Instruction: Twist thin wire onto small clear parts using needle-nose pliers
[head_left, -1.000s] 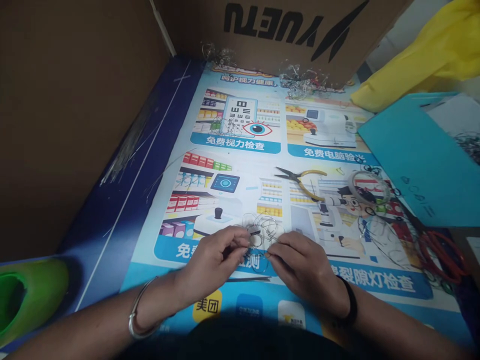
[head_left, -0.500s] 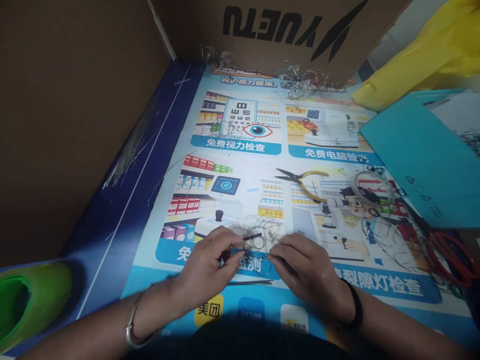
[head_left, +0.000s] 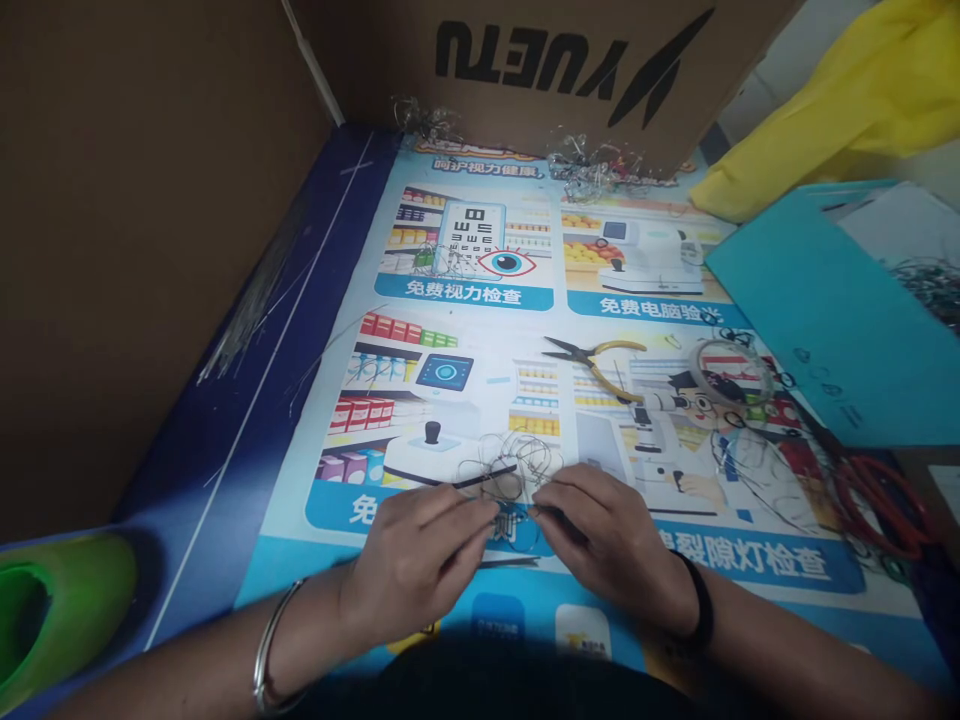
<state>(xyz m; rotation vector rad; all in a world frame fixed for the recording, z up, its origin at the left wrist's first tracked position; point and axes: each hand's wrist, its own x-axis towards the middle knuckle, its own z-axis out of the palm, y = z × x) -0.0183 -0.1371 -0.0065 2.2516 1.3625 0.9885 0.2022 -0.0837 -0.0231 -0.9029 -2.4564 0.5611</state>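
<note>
Both hands meet over the lower middle of a printed poster, around a loose tangle of thin wire [head_left: 536, 452] with several loops. My left hand [head_left: 424, 555] is closed, its thumb and fingertips pinched at the tangle's left side. From the other side, my right hand [head_left: 600, 530] pinches the wire with its thumb and fingers. Exactly which strand each pinch holds is too fine to make out. Beyond the hands lie pliers [head_left: 596, 360] with yellow handles, jaws spread and pointing left.
Scissors [head_left: 877, 500] with red handles and a roll of clear tape [head_left: 731, 370] lie at right, beside a turquoise box [head_left: 832, 320]. Wire clumps [head_left: 592, 165] rest against a cardboard box [head_left: 525, 100]. Straight wires [head_left: 244, 335] lie at left, above a green container [head_left: 75, 600].
My left hand has turned and closed further, its fingertips moving slightly right toward my right hand. My right hand stays at the tangle. The whole view has shifted a little.
</note>
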